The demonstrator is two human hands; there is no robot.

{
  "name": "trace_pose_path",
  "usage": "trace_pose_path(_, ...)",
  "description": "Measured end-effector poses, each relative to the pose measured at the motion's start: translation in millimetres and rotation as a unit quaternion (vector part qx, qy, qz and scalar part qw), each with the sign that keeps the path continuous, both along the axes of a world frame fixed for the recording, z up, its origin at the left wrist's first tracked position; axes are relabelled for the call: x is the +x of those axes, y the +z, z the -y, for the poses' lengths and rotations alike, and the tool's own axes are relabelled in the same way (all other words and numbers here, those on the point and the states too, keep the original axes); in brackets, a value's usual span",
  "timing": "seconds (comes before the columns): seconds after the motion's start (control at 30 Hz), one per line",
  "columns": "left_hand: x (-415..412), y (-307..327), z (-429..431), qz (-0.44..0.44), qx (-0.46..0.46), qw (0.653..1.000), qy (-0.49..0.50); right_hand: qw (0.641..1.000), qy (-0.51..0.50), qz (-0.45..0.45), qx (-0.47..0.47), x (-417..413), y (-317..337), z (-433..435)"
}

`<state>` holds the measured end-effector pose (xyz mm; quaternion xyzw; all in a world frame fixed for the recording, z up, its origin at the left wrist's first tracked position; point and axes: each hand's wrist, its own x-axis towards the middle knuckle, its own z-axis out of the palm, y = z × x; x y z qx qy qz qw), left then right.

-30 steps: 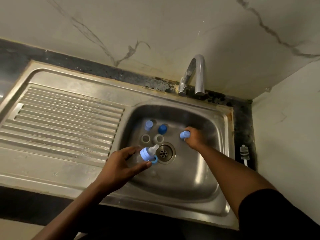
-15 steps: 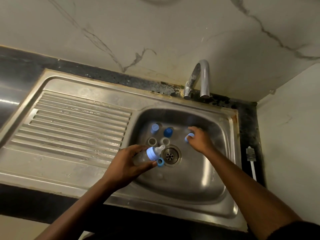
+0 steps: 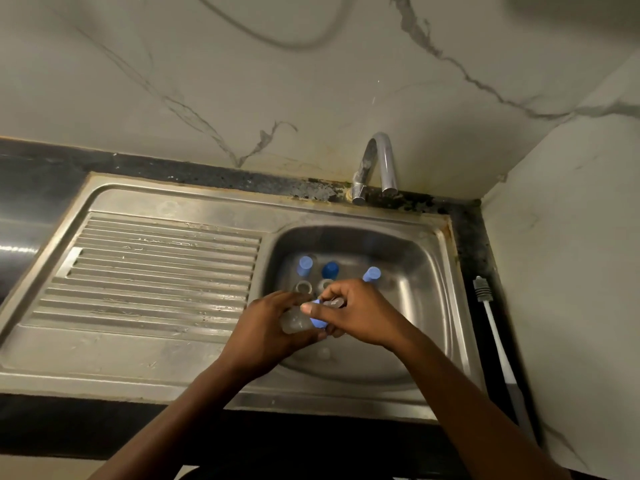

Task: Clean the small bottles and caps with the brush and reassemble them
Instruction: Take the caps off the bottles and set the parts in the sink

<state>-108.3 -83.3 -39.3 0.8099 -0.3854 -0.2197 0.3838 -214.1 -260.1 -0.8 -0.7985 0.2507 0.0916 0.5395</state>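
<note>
Small bottle [image 3: 293,322] lies crosswise before the tap [image 3: 379,168], left hand [image 3: 270,330] gripping its body, right hand [image 3: 360,313] pinching its cap [image 3: 317,322].

text: none readable | labels: none | brands: none | numbers: none

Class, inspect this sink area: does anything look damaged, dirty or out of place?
Grime and rust stains line the sink's rear rim beside the tap. The bottle brush lies on the counter right of the sink, while the left hand and right hand grip a small bottle.
</note>
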Motion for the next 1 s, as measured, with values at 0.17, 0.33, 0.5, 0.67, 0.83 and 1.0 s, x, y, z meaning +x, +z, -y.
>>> trace_pose_path(0.17, 0, 1, -10, 0.042, 0.06, 0.997, -0.016, 1.0, -0.017, -0.017, 0.006, -11, 1, -9)
trace_pose_path(0.33, 2, 2, -15, 0.05, 0.06, 0.996, -0.031, 0.999, -0.033, -0.004, 0.005, -17, 4, -19)
trace_pose_path(0.5, 5, 12, -17, 0.052, 0.025, 0.997, -0.041, 1.0, -0.012, 0.025, 0.01, -20, 15, -18)
trace_pose_path(0.67, 5, 28, -16, 0.031, -0.012, 0.998, -0.06, 0.998, 0.013, 0.062, 0.022, -25, 22, -13)
trace_pose_path(0.83, 6, 38, -16, -0.028, -0.025, 0.996, -0.081, 0.995, 0.037, 0.091, 0.023, -29, 27, -10)
trace_pose_path(1.0, 8, 37, -16, -0.112, -0.019, 0.989, -0.09, 0.991, 0.085, 0.104, 0.009, -34, 31, -3)
